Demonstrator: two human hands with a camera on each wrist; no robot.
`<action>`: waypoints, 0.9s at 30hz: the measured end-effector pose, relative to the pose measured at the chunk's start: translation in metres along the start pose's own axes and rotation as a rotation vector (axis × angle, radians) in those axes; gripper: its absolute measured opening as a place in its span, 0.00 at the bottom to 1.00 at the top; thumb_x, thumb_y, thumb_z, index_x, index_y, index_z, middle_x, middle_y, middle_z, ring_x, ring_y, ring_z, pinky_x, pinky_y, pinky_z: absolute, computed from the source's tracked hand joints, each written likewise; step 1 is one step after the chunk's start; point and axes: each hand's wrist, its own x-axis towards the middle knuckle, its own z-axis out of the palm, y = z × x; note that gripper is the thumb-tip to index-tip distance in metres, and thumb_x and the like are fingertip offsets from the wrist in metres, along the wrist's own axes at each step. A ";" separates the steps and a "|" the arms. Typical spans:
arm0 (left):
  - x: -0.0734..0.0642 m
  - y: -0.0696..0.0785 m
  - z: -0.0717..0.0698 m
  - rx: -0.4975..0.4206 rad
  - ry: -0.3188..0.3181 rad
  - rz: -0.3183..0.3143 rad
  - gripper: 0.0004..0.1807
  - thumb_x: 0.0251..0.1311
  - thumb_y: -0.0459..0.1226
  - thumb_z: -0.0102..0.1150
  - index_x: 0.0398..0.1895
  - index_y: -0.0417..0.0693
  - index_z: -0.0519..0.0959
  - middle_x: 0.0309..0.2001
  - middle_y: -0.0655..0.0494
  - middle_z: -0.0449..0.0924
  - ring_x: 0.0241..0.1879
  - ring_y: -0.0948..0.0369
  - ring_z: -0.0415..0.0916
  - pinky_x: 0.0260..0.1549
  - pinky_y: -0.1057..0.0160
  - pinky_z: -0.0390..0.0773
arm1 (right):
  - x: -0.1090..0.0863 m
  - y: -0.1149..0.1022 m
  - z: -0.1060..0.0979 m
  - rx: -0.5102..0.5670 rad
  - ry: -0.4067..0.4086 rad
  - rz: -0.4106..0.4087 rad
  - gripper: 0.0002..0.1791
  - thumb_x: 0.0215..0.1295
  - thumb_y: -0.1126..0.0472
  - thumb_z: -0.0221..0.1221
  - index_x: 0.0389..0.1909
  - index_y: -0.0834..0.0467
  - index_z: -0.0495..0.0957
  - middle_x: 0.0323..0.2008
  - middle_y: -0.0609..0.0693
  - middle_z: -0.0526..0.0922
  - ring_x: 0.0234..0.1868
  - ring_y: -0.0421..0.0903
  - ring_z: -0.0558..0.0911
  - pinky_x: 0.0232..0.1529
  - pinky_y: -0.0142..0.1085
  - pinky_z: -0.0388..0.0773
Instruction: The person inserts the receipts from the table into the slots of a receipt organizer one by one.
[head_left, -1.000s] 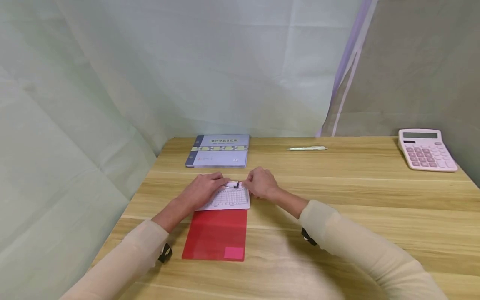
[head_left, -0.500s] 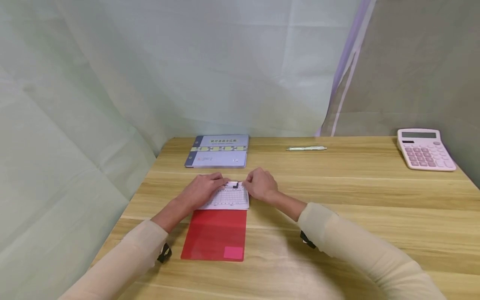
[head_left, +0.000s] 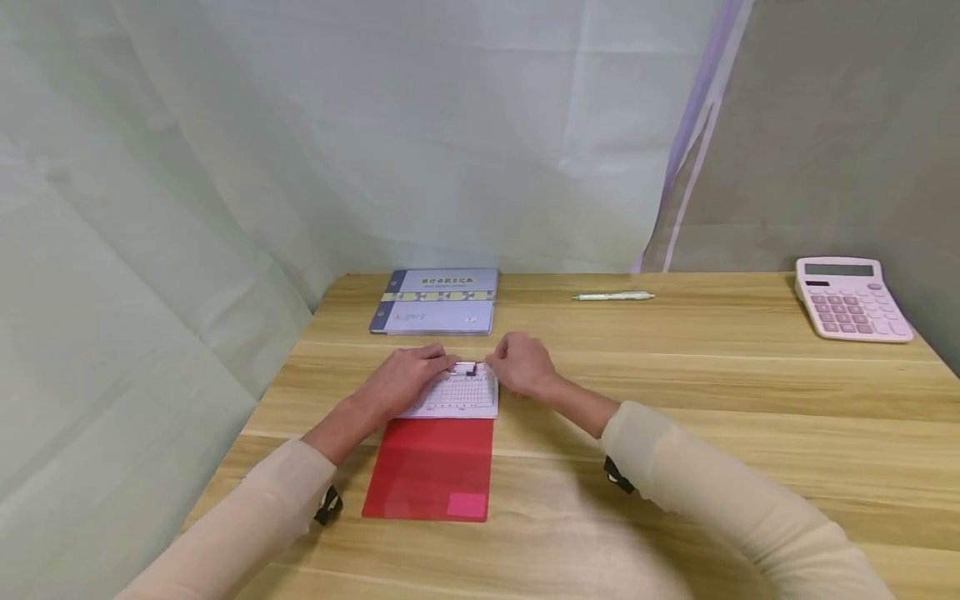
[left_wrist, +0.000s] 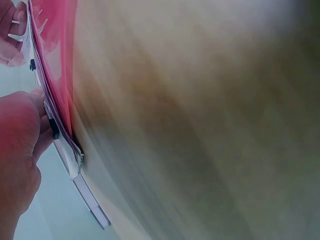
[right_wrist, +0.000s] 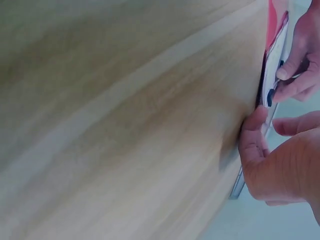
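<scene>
A red clipboard (head_left: pixel 431 467) lies on the wooden table (head_left: pixel 675 400) with a white gridded sheet (head_left: pixel 459 396) under its metal clip (head_left: pixel 467 367) at the far end. My left hand (head_left: pixel 408 377) lies over the sheet's upper left corner, and its fingertips pinch the clip's left end. My right hand (head_left: pixel 521 365) is curled at the clip's right end. In the right wrist view its thumb (right_wrist: pixel 254 127) presses the board's edge (right_wrist: pixel 264 75), and the left hand's fingers (right_wrist: pixel 295 55) pinch the clip. The left wrist view shows the left hand (left_wrist: pixel 20 150) against the board's edge (left_wrist: pixel 55 100).
A blue-grey booklet (head_left: pixel 437 302) lies just beyond the clipboard. A pale green pen (head_left: pixel 613 296) rests near the far edge, and a pink calculator (head_left: pixel 852 297) sits at the far right. Pale curtains close off the back and the left side.
The sheet has shifted slightly up under the clip and lies straighter. Both hands stay at the clip, hardly moved.
</scene>
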 end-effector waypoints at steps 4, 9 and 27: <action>0.000 -0.001 0.000 0.006 -0.003 -0.006 0.21 0.73 0.36 0.66 0.68 0.51 0.83 0.52 0.54 0.85 0.45 0.58 0.83 0.49 0.60 0.86 | 0.000 -0.004 -0.003 -0.035 -0.045 -0.028 0.13 0.76 0.58 0.63 0.32 0.62 0.84 0.15 0.50 0.80 0.10 0.42 0.77 0.13 0.30 0.73; 0.001 -0.001 0.001 0.014 -0.009 -0.006 0.22 0.73 0.37 0.67 0.68 0.52 0.83 0.51 0.55 0.84 0.43 0.59 0.83 0.46 0.63 0.86 | -0.001 -0.007 -0.004 -0.011 -0.099 -0.022 0.14 0.77 0.60 0.62 0.32 0.64 0.88 0.12 0.52 0.81 0.11 0.44 0.81 0.14 0.31 0.76; 0.001 -0.001 0.002 0.030 -0.002 0.014 0.20 0.75 0.36 0.64 0.67 0.51 0.83 0.52 0.54 0.84 0.44 0.57 0.83 0.50 0.59 0.86 | -0.008 -0.002 0.008 0.082 -0.026 0.035 0.15 0.76 0.65 0.63 0.27 0.65 0.85 0.12 0.52 0.81 0.12 0.43 0.81 0.18 0.33 0.81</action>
